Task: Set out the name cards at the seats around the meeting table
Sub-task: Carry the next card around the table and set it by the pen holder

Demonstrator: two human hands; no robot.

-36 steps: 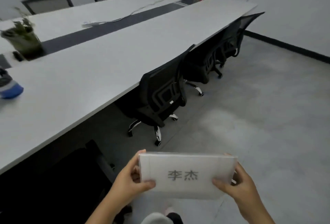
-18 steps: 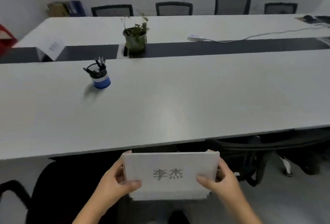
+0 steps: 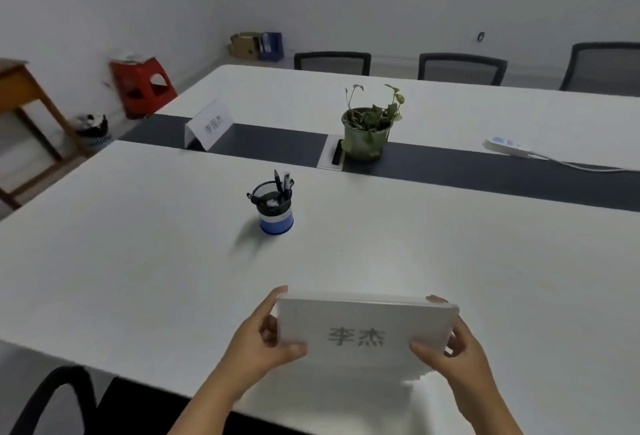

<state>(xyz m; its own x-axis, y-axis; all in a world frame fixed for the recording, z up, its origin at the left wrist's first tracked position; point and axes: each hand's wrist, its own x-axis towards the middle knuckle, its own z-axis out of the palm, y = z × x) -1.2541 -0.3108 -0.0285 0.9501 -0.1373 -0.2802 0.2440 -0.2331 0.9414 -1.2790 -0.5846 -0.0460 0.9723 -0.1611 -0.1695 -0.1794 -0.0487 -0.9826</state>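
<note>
I hold a white name card [image 3: 360, 334] with grey characters above the near edge of the white meeting table [image 3: 138, 261]. My left hand [image 3: 263, 341] grips the card's left edge and my right hand [image 3: 446, 351] grips its right edge. Its printed face is turned towards me. A second name card [image 3: 209, 128] stands folded like a tent at the table's far left end, on the dark centre strip.
A blue mesh pen holder [image 3: 273, 206] stands mid-table ahead of the card. Behind it sit a potted plant [image 3: 370, 126] and a power strip [image 3: 507, 147] with its cord. Chairs [image 3: 332, 62] line the far side; a black chair [image 3: 52, 400] is at my near left.
My view has swung left and moved closer, so the card held in both hands is now over the table's near edge instead of below it. The grip is unchanged.
</note>
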